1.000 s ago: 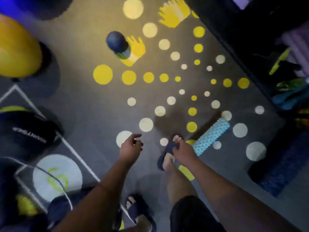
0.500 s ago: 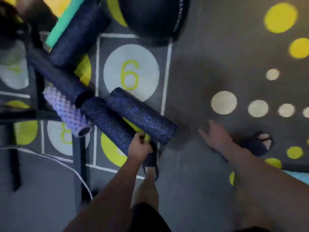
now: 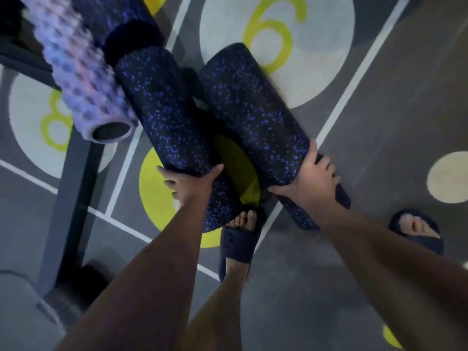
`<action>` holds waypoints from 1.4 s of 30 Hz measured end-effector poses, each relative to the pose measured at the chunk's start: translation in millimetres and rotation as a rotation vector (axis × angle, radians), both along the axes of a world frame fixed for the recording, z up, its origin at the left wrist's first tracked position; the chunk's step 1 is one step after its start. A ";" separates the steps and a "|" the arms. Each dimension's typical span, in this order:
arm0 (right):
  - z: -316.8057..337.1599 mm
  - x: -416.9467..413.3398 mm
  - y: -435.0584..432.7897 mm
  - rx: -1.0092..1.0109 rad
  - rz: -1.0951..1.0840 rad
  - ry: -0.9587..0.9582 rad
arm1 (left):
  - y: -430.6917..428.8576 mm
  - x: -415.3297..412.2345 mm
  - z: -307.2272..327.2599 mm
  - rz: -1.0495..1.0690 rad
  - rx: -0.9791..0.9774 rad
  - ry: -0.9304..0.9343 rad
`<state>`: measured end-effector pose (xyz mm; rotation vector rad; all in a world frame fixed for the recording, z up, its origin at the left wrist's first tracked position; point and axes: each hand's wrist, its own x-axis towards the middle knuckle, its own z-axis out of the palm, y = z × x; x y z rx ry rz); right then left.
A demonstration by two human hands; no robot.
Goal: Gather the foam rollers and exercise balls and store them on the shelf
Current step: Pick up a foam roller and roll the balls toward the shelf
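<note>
A: Head view: two dark foam rollers with blue speckles are seen lying side by side on the grey floor (image 3: 379,287), both slanted. The landmark taken is the white circle marked 6 (image 3: 326,39).

B: Where is the right roller (image 3: 253,117) placed against that circle?

A: Its far end is laid over the circle's lower left edge. Its near end is gripped by the right hand (image 3: 310,179), the fingers being wrapped over the top and the thumb spread along the left side.

B: And the left roller (image 3: 167,127)?

A: It is found just left of the right one, further from the 6, over a yellow disc (image 3: 157,198). The left hand (image 3: 188,184) is closed around its lower part, thumb across the top and fingers curled under the left side. Whether either roller is lifted off the floor cannot be told.

B: Anything else near?

A: A lilac knobbed roller (image 3: 83,79) is seen left of both, furthest from the 6, apparently propped on a dark frame (image 3: 73,198); that part is blurred. A sandalled foot (image 3: 240,236) is planted just below the left roller's near end.
</note>
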<state>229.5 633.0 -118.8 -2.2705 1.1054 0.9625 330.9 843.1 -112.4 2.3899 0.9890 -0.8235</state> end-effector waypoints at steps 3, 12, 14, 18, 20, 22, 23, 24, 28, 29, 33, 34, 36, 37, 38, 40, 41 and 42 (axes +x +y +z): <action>5.0 -6.1 -4.0 0.048 0.016 -0.012 | 11.3 -8.4 -8.5 -0.021 0.046 0.011; 182.3 -99.0 -29.3 0.154 -0.628 0.060 | -74.1 -48.6 153.1 -0.381 -0.455 0.015; 228.5 -135.1 -52.3 0.159 -0.865 0.060 | -117.4 -56.7 195.5 -0.553 -0.520 0.069; 302.5 -200.2 -106.5 0.126 -1.263 0.000 | -212.9 -85.9 272.1 -0.864 -0.613 0.172; 314.6 -238.6 -132.8 0.069 -1.473 -0.045 | -262.7 -109.8 294.5 -1.001 -0.682 0.253; 306.6 -280.4 -156.1 -0.007 -1.675 -0.131 | -307.7 -139.1 306.0 -1.125 -0.710 0.294; 300.9 -299.8 -168.8 -0.021 -1.769 -0.157 | -328.2 -156.1 310.2 -1.183 -0.716 0.289; 297.2 -318.2 -181.7 -0.013 -1.876 -0.159 | -347.0 -173.5 311.7 -1.240 -0.726 0.278; 285.8 -405.1 -241.5 -0.010 -2.187 -0.216 | -411.4 -259.2 308.1 -1.338 -0.688 0.329; 279.0 -431.6 -256.0 -0.013 -2.233 -0.262 | -427.0 -282.3 306.0 -1.361 -0.678 0.330; 264.1 -553.4 -304.5 -0.173 -2.297 -0.382 | -493.7 -377.5 293.1 -1.440 -0.603 0.358; 265.7 -580.5 -314.7 -0.194 -2.274 -0.383 | -509.6 -400.6 289.3 -1.487 -0.564 0.346; 266.4 -626.7 -328.2 -0.163 -2.172 -0.360 | -538.0 -443.1 284.7 -1.607 -0.465 0.293; 264.7 -644.6 -330.1 -0.119 -2.135 -0.345 | -552.0 -464.9 287.3 -1.673 -0.420 0.274; 265.2 -660.2 -329.8 -0.078 -2.110 -0.355 | -565.5 -485.3 288.6 -1.729 -0.389 0.273; 267.0 -682.9 -321.1 0.054 -2.116 -0.395 | -591.9 -525.7 295.5 -1.805 -0.396 0.314; 268.3 -690.0 -316.1 0.138 -2.127 -0.412 | -605.0 -546.0 299.5 -1.834 -0.407 0.314; 265.5 -695.8 -307.2 0.207 -2.144 -0.418 | -617.3 -564.3 301.7 -1.869 -0.411 0.283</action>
